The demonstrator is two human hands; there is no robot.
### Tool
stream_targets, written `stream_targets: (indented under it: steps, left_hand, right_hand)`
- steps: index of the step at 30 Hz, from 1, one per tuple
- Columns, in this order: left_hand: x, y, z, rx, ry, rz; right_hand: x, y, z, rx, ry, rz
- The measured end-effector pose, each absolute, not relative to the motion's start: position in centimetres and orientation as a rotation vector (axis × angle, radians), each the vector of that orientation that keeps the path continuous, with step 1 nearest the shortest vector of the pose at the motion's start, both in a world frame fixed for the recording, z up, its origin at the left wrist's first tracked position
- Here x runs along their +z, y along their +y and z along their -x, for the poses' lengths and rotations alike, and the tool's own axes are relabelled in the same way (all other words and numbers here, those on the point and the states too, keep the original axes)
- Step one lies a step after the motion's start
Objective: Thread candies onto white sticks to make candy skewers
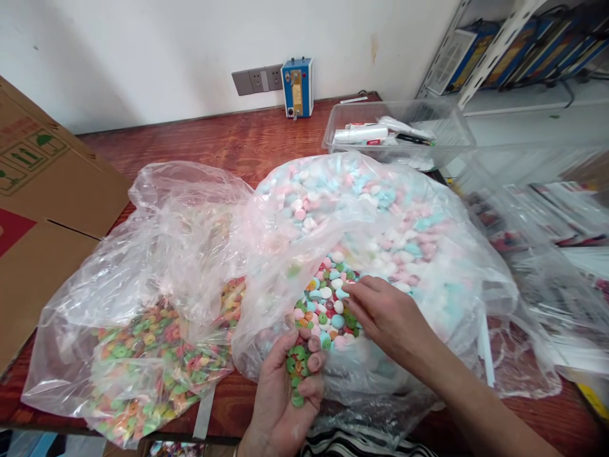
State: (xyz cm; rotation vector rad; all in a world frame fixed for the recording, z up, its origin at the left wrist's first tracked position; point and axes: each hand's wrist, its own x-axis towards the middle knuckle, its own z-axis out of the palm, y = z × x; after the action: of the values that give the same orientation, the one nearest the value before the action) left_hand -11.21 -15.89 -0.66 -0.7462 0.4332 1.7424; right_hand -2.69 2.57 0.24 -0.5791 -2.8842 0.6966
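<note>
My left hand (pixel 289 387) is palm up, fingers curled around a heap of small ring-shaped candies (pixel 297 363), mostly green with some orange and red. It is at the near edge of the opening in a large clear plastic bag (pixel 304 244). Inside that opening lie smooth pink, white and pale blue oval candies (pixel 337 321), mixed with some green and red rings. My right hand (pixel 380 311) reaches in from the right, fingers pinched together at the oval candies. What its fingertips hold, if anything, is hidden.
At the left lies another clear bag (pixel 71 343) of coloured rings, beside a cardboard box (pixel 61 165). A clear plastic bin (pixel 399 124) with packets and a blue device (pixel 297 89) stand at the back of the brown table (pixel 200 136). Shelving (pixel 495 51) rises at the right.
</note>
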Motion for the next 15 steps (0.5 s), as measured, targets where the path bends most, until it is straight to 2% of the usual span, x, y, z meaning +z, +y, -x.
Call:
stream_targets:
  steps: [5, 9, 15]
  left_hand:
    - [0.2, -15.0, 13.7, 1.808, 0.48, 0.654]
    - [0.7, -14.7, 16.6, 1.925, 0.492, 0.64]
    - [1.3, -16.1, 19.6, 2.118, 0.521, 0.683]
  right_hand:
    - [-0.9, 1.1, 5.8, 0.385, -3.034, 0.338]
    - [-1.0, -1.3, 5.0, 0.384, -3.062, 0.12]
    - [-1.0, -0.7, 3.1, 0.387, -3.011, 0.262]
